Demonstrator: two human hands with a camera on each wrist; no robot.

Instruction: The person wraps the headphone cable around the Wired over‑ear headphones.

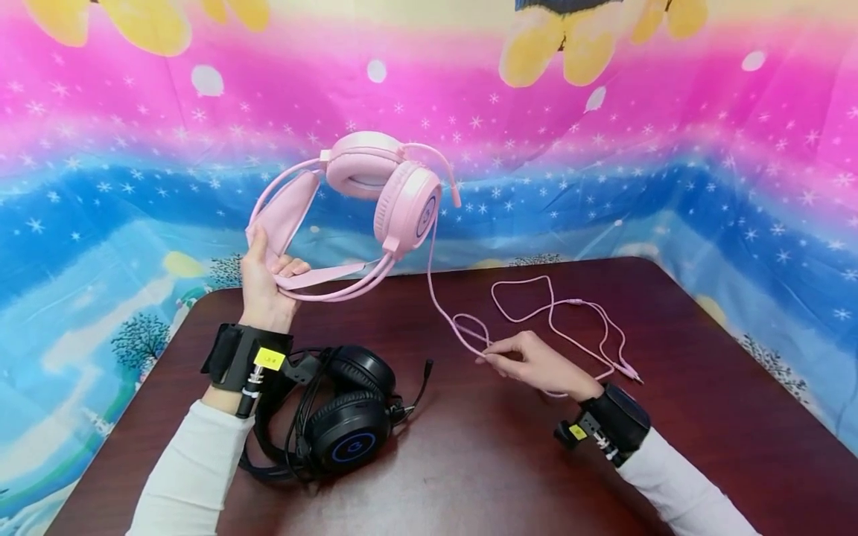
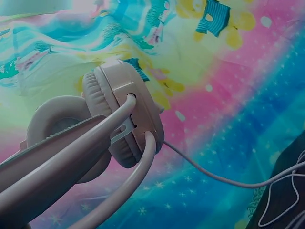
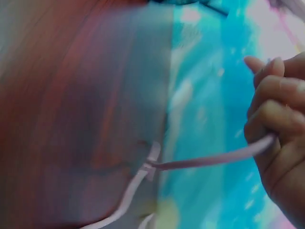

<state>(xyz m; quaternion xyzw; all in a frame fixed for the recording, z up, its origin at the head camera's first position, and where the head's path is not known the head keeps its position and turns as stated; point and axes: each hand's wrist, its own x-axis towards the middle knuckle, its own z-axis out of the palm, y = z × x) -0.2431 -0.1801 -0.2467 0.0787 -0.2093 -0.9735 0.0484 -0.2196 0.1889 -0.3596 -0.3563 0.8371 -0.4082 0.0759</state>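
My left hand [image 1: 264,286] grips the pink headset [image 1: 375,190] by its headband, raised at eleven o'clock; its cable [image 1: 462,327] runs down toward four, where my right hand [image 1: 536,365] pinches it just above the surface [image 1: 469,461].

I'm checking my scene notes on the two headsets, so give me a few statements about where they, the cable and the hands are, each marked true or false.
1. The left hand holds the pink headset up off the table. True.
2. The right hand pinches the pink cable. True.
3. The black headset hangs in the air. False: it lies on the table, beside the left forearm.
4. The pink cable's plug end is in the right hand. False: it lies on the table beyond that wrist.
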